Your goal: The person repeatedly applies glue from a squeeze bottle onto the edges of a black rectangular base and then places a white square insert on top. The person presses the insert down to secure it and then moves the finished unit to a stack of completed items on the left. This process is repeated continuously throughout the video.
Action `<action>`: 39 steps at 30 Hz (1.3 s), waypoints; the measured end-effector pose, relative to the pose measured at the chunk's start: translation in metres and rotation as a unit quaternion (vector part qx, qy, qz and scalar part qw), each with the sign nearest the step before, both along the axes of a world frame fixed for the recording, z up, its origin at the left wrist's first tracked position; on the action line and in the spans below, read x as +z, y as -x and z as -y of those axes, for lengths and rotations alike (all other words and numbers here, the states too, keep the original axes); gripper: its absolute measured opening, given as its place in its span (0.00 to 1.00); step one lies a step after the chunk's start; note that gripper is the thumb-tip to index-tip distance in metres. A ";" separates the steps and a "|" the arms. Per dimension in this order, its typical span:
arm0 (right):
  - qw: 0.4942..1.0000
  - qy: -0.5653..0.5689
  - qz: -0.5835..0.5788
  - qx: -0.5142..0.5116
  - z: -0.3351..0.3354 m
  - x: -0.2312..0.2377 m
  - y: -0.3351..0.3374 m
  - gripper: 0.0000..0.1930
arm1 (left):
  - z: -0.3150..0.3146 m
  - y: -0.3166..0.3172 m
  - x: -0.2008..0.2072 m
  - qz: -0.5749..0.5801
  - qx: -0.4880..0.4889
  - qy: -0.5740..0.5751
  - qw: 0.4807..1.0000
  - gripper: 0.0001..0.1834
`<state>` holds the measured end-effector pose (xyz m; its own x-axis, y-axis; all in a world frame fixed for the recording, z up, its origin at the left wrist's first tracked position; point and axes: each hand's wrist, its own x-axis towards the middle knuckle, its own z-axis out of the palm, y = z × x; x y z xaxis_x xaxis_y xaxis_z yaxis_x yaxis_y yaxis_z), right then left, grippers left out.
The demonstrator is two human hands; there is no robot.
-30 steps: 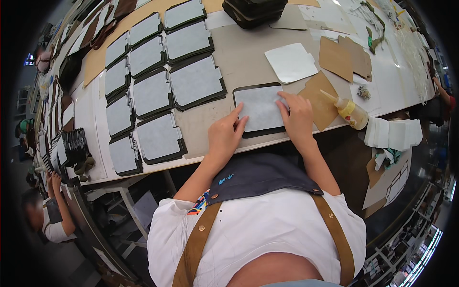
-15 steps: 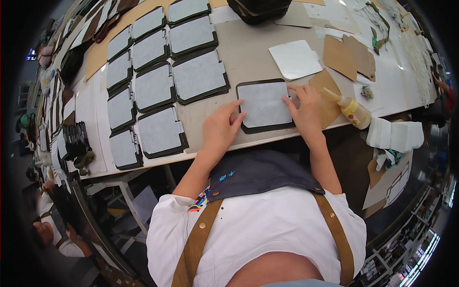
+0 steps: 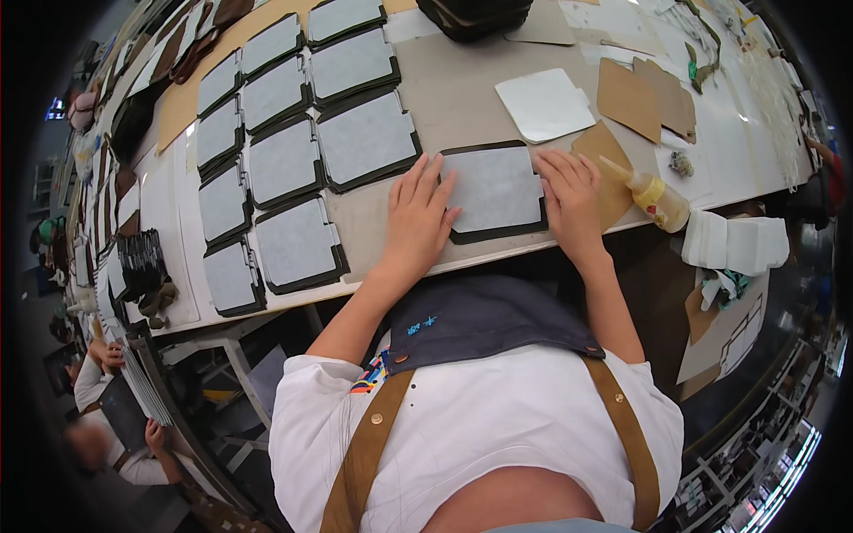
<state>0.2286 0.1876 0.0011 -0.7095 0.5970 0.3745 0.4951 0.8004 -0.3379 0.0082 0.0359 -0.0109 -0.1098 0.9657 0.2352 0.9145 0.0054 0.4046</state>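
Observation:
In front of me on the table lies a dark panel with a light grey sheet on top [image 3: 496,191], its black border showing around the sheet. My left hand [image 3: 418,209] rests at the panel's left edge, fingers stretched forward and thumb lying near the lower left side. At the right edge, by the notched side, is my right hand [image 3: 571,195], its fingers extended and touching the border. Neither hand grips anything. Left of my hands, several stacks of the same grey-faced, black-edged panels [image 3: 368,140] stand in rows.
To the right lie a white notched template [image 3: 544,105], brown card pieces [image 3: 629,99] and a yellow-labelled squeeze bottle [image 3: 659,202]. White folded pads [image 3: 736,242] sit by the table's right edge. A black stack [image 3: 475,16] stands at the back. Another person [image 3: 124,426] works at lower left.
My left hand has moved up along the panel's left edge, its fingers straightening. My right fingers have drawn closer together. At lower left, the other person's hands have shifted, with a stack of sheets now between them.

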 end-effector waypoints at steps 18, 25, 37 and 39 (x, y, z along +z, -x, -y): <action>0.986 0.055 0.136 0.081 0.060 0.003 -0.028 0.47 | 0.027 -0.030 0.002 -0.008 -0.155 0.062 0.986 0.51; 0.988 0.041 0.138 0.058 0.058 0.008 -0.052 0.40 | 0.051 -0.009 0.009 -0.020 -0.129 0.073 0.989 0.47; 0.997 -0.031 -0.060 0.045 0.052 0.010 -0.018 0.09 | 0.050 -0.013 0.007 0.028 -0.091 -0.036 0.995 0.29; 0.995 -0.033 -0.046 0.081 0.052 0.009 -0.011 0.08 | 0.053 -0.011 0.007 0.028 -0.084 -0.042 0.995 0.26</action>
<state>0.2401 0.1361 0.0100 -0.7560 0.4489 0.4764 0.3268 0.8895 -0.3195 0.0189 -0.0172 -0.0035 0.0357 0.9489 0.3136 0.8755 -0.1810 0.4480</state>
